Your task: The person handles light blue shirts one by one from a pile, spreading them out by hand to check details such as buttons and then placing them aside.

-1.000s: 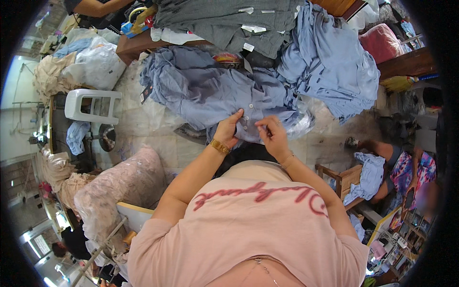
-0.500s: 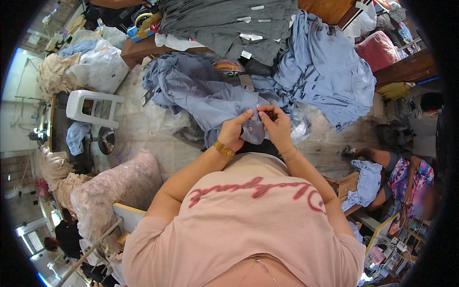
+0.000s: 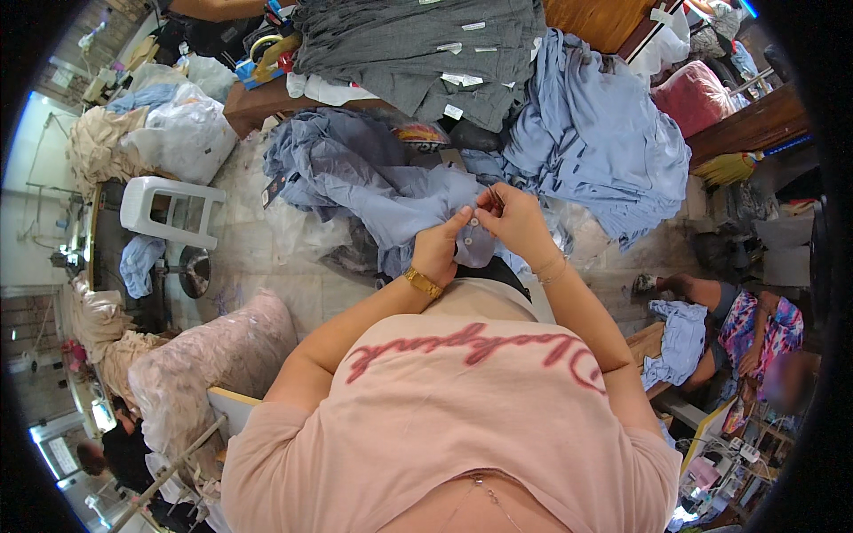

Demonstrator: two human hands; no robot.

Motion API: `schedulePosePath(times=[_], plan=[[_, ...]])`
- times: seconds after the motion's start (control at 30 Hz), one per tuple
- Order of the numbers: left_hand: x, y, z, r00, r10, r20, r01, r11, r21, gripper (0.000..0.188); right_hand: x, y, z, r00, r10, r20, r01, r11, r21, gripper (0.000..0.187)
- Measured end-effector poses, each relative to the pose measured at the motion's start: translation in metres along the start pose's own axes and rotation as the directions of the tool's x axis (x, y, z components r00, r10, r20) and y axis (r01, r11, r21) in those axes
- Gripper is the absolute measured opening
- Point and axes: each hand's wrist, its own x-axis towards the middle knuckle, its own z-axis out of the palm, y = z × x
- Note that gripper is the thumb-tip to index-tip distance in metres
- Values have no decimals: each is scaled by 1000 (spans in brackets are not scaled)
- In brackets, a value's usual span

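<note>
A light blue button garment (image 3: pixel 391 200) lies over the pile in front of me, its buttoned edge drawn toward my waist. My left hand (image 3: pixel 437 253) is closed on that edge, thumb beside the pale buttons (image 3: pixel 473 233). Just right of it, my right hand (image 3: pixel 515 220) is closed too, fingertips bunched at the cloth near the upper button. A slim dark tool (image 3: pixel 494 197), which looks like thread snips, pokes out of the right fingers. My palm hides most of it. More rumpled blue cloth (image 3: pixel 298 147) lies beyond my left hand.
Dark grey garments with white tags (image 3: pixel 418 53) lie at the far side, beside a heap of blue garments (image 3: pixel 595 133). A white stool (image 3: pixel 169 209) and a plastic-wrapped bundle (image 3: pixel 213 355) stand left. At right sits another person (image 3: pixel 760 333) with blue cloth (image 3: pixel 680 338).
My right hand has turned and shifted slightly up along the buttoned edge, and the slim dark tool now shows above its fingers. The left hand keeps its hold on the garment.
</note>
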Motion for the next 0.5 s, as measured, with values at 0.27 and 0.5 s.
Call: schedulePosePath(times=[0.27,0.5], plan=[[2,3,-1,992,-45,117,51,998,-43,22,3,3,-5,959,259,114,-283,876,391,12],[2,4,-2,984,-117,132,119,993,-7,22,2,-3,1,1000,-6,-21,5,999,-51,9]])
